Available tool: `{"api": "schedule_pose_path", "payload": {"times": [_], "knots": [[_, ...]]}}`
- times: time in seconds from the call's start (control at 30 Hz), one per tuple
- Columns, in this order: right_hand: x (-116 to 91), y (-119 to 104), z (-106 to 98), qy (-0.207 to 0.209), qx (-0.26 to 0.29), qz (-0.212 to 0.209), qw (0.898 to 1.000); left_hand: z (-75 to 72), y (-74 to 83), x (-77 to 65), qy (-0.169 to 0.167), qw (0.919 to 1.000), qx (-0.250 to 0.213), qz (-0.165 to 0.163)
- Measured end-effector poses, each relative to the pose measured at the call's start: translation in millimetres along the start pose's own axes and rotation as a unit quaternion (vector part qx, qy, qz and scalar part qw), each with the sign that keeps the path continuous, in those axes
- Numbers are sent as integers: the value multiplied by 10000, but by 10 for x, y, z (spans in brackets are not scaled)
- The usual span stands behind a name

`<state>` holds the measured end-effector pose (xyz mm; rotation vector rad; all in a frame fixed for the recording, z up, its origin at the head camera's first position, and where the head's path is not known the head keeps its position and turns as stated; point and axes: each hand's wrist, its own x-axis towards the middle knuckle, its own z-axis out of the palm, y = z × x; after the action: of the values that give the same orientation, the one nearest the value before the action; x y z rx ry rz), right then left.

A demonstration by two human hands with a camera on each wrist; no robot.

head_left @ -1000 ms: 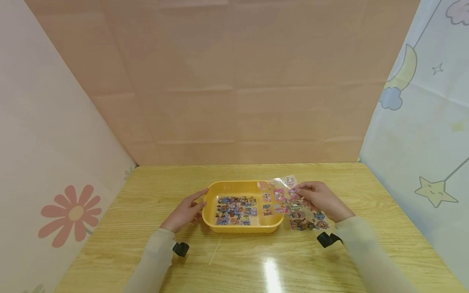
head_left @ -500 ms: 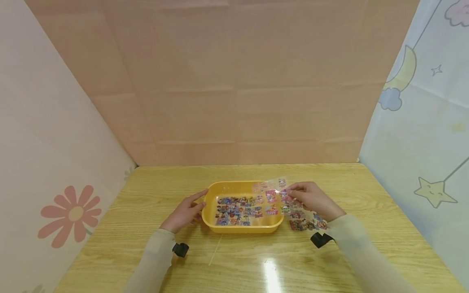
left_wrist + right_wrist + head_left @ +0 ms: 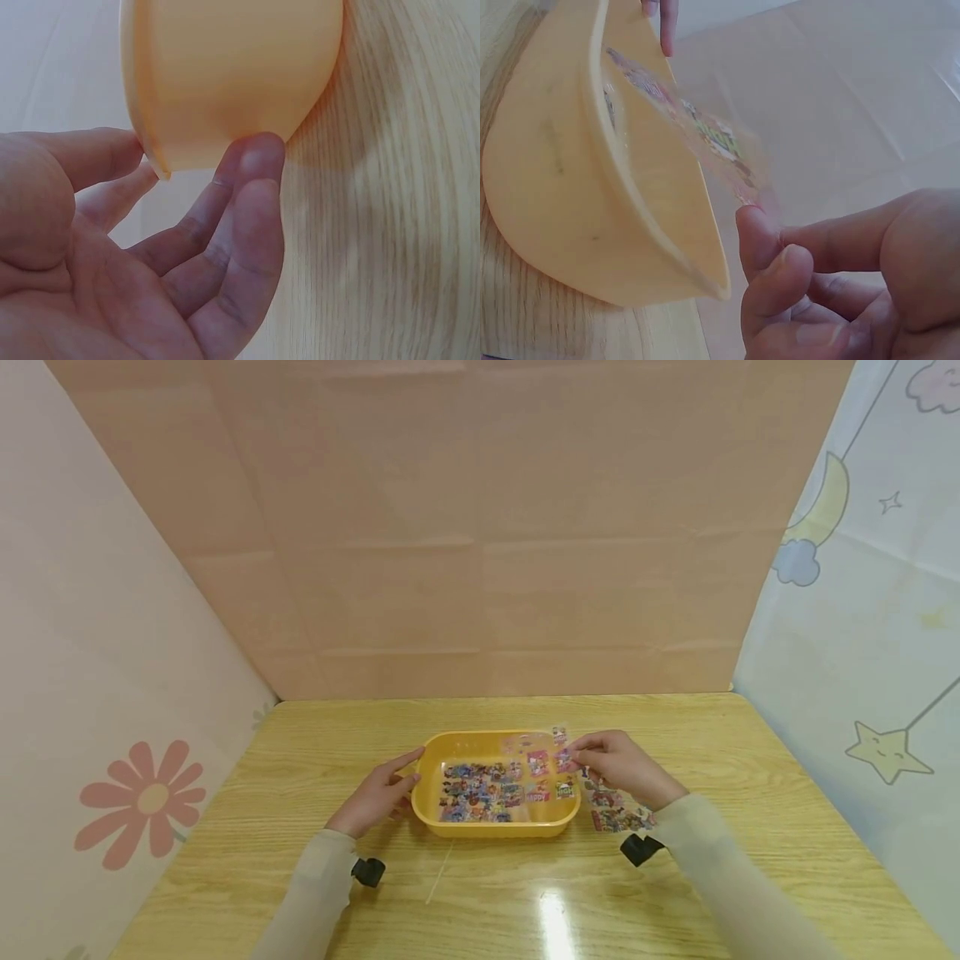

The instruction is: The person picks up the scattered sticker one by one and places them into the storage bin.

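Right hand (image 3: 626, 768): thumb and index finger pinch the right edge of a thin, clear, glossy plastic sheet printed with pink and multicolour patches (image 3: 537, 764); other 3 fingers curl in behind. Sheet hangs over the right half of a glossy yellow plastic tray, oblong with rounded corners (image 3: 498, 831). Right wrist view has it slanted, nearly edge-on, free end pointing away from the fingertips into the tray. Can't tell if it touches the contents.

Sheet orientation: free end points left, lettering incl. "HIGH" reads upright in head view. Sheet's own long axis: can't tell, clear edges fade out. Tray's long axis runs left-right, opening up; walls smooth, flared, thin rim.

Left hand (image 3: 375, 797) grips the tray's left end: thumb on the rim, fingers somewhat spread and bent against the outer wall. Inside the tray, clear sheets with dense multicolour prints (image 3: 472, 793) lie flat, mostly centre-left.

Just right of the tray, more clear printed sheet (image 3: 618, 820) lies on the yellow wood-grain tabletop (image 3: 637, 902), partly under the right hand. Count of layers unclear. Behind: matte, creased pinkish-tan backdrop (image 3: 480, 527). 2 cream sleeves (image 3: 727, 868), soft fabric look, 1 per arm.
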<state>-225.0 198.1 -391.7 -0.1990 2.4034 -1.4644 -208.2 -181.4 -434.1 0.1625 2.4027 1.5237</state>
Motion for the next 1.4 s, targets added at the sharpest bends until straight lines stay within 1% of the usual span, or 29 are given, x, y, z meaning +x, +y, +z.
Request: {"api": "schedule_pose_path", "payload": {"times": [0.13,0.4,0.5,0.57,0.67,0.73,0.9,1.0,1.13,1.33,1.4], "knots": [[31,-29,68,-7,-38,40,10000,0,13,-5,10,10000,21,-39],[55,-126,180,-157,-45,-56,9999,5,7,-2,36,10000,48,-55],[76,-145,227,-164,-162,-50,9997,14,18,-16,77,9999,80,-58],[94,-150,257,-152,-180,-25,9997,20,56,-43,93,9999,80,-47],[124,-157,296,-80,-274,9,9996,25,152,-110,81,10000,57,-6],[141,-163,319,-53,-308,24,9995,22,195,-141,42,10000,40,71],[171,-194,381,22,-352,134,9993,10,220,-157,-23,9999,-25,156],[189,-201,415,58,-331,207,9992,11,229,-158,-32,9999,-60,93],[207,-192,448,64,-464,225,9986,12,187,-131,-33,10000,-72,43],[204,-198,478,168,-773,214,9966,4,7,-10,-37,10000,-80,33],[210,-197,491,217,-916,205,9953,0,-16,6,-40,10000,-77,40]]}}
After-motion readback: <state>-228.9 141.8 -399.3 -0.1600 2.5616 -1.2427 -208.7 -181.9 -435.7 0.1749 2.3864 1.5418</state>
